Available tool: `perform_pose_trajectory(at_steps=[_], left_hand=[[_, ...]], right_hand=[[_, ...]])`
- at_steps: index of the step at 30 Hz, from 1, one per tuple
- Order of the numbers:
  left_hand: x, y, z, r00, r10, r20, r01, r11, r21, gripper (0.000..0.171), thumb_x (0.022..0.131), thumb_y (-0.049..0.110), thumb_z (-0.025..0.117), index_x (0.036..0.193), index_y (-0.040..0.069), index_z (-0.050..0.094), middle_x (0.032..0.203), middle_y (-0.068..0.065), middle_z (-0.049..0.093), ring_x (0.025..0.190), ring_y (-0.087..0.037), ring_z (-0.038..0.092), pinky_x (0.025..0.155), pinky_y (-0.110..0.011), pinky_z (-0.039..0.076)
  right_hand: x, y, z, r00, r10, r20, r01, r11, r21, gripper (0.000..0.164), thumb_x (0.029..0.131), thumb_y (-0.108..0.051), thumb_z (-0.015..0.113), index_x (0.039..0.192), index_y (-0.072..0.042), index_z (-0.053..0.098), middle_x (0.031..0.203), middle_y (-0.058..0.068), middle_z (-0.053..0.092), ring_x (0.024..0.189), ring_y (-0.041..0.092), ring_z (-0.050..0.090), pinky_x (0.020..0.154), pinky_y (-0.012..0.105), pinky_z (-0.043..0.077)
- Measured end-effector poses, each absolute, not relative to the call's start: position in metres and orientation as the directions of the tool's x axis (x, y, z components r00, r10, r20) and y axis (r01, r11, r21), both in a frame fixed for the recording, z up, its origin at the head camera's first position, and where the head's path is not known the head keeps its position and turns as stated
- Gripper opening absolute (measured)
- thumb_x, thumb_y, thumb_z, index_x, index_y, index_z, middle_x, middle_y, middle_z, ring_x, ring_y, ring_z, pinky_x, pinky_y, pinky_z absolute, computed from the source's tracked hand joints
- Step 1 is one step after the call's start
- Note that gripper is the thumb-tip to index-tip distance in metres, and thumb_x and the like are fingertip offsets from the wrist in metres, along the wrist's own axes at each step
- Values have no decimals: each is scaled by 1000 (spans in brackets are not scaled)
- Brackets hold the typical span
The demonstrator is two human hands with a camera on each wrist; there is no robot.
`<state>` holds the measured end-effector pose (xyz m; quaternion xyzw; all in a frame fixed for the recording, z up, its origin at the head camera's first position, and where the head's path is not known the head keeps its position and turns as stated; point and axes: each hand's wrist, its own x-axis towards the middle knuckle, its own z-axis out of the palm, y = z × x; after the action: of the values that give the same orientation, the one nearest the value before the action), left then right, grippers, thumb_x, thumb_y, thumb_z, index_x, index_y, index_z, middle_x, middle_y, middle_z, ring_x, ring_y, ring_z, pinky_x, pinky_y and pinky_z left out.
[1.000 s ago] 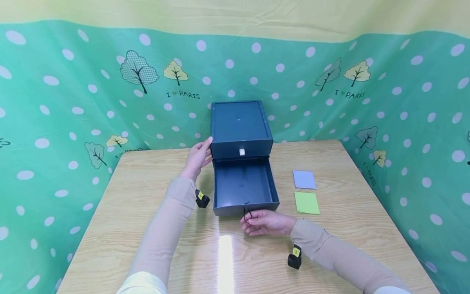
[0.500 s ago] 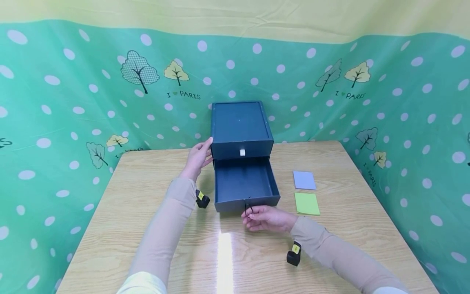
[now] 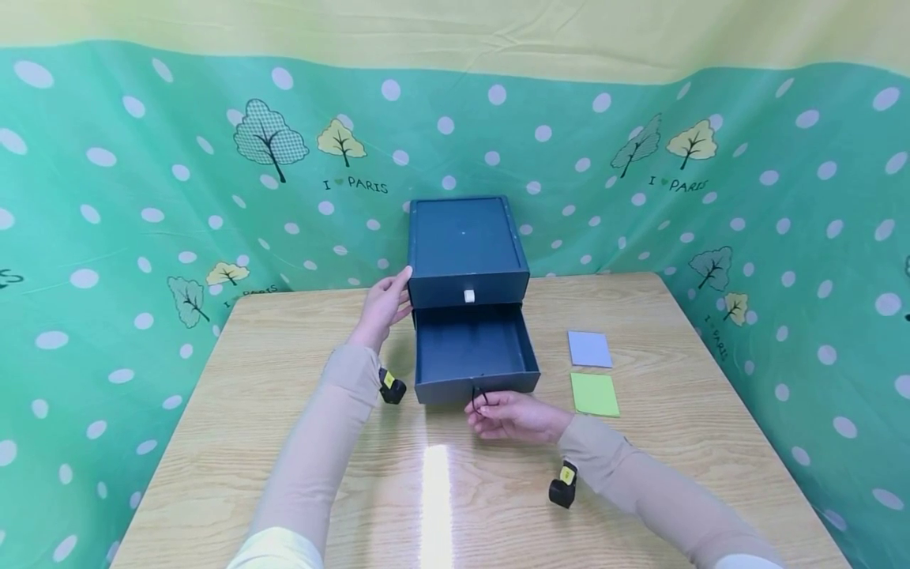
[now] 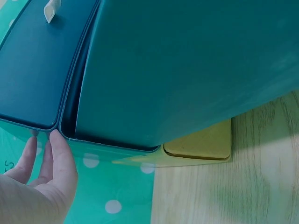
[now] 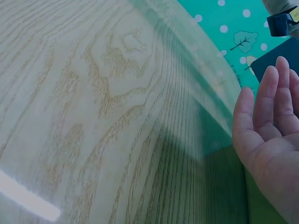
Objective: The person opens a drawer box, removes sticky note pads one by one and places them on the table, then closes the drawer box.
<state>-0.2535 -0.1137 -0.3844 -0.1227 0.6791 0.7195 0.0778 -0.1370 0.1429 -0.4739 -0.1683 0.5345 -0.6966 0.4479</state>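
Note:
A dark blue drawer cabinet stands at the table's back, its upper drawer front carrying a white pull tab. The drawer below is pulled out and bare inside, with a dark loop pull on its front. My left hand touches the cabinet's left side with fairly straight fingertips, also plain in the left wrist view. My right hand is at the drawer front, fingertips overlapping the loop. In the right wrist view its fingers are relaxed, nearly straight, with the thumb apart.
A yellow bottom drawer shows under the pulled-out one. To the right, a lilac note pad and a green note pad lie on the wooden table. A green dotted curtain hangs behind.
The pulled-out drawer has slid back slightly toward the cabinet. My right hand has moved with its front, away from me. The left hand has stayed at the cabinet's side.

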Motion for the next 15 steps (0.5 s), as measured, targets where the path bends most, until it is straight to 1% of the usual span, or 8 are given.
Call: perform_pose_trajectory(at_steps=[4,6,8,13,15], left_hand=[[-253,-114,-385,-959,-54,-278,-274,-60,960,64,92,47,56,138,4,43,143,-12,44,129,-27,46,103,-37,46],[-253,-114,-385,-959,-54,-279,-275,-60,959,64,92,47,56,138,4,43,142,-12,44,129,-27,47,103,-37,46],[-254,-114,-385,-958,-55,-280,-277,-66,959,64,92,47,56,138,4,43,143,-12,44,129,-27,47,103,-37,46],[-254,-114,-385,-958,-54,-280,-276,-78,958,63,92,46,57,137,4,44,143,-12,44,129,-27,47,104,-38,45],[-253,-114,-384,-958,-55,-282,-277,-83,957,63,92,46,56,137,3,44,143,-12,44,129,-28,46,104,-38,45]], right_hand=[[-139,143,-474,-546,-802,-243,440,-28,-897,33,100,-15,48,125,6,49,104,-4,66,97,8,62,107,46,40],[-140,143,-474,-546,-802,-242,440,-29,-898,33,100,-16,48,125,5,49,104,-4,66,97,8,62,107,44,42],[-141,142,-474,-547,-800,-247,447,-29,-894,28,100,-15,47,122,1,52,104,-4,66,97,8,62,107,44,41],[-141,140,-473,-560,-786,-263,444,-17,-896,32,100,-15,47,124,4,50,104,-3,66,97,8,62,110,52,35],[-141,140,-472,-567,-777,-273,447,-13,-894,39,100,-16,48,128,10,44,103,-3,66,96,8,62,111,54,32]])
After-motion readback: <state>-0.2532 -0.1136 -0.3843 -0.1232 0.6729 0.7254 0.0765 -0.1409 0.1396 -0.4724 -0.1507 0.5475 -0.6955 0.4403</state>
